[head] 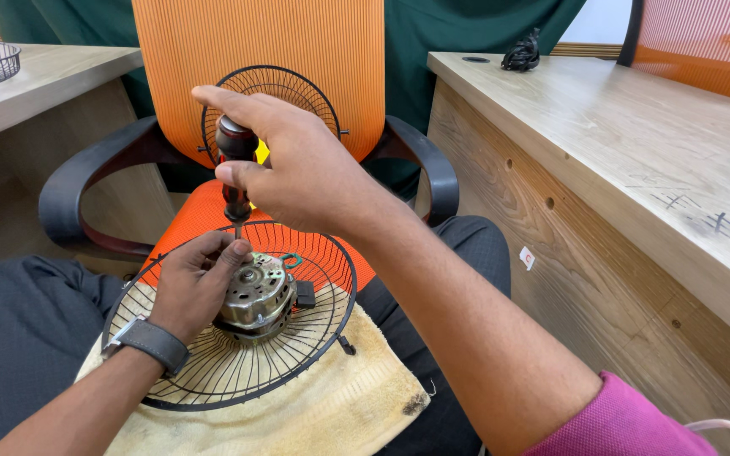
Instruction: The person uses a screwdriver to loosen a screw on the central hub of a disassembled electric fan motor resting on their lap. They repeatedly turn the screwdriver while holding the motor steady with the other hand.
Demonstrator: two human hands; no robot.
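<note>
Right hand [297, 165] grips screwdriver [235, 169] – left hand [196, 283] steadies motor [257, 295].

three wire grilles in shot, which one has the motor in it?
The grille on the towel in the lap, steadied by the left hand. The others, on chair and desk, are empty.

desk wall [568, 219] close right, orange chair [255, 51] blocking ahead

Your right hand [297, 165] grips screwdriver [234, 173] upright | your left hand [192, 283] holds motor [257, 295] | inside wire grille [238, 371]
</note>
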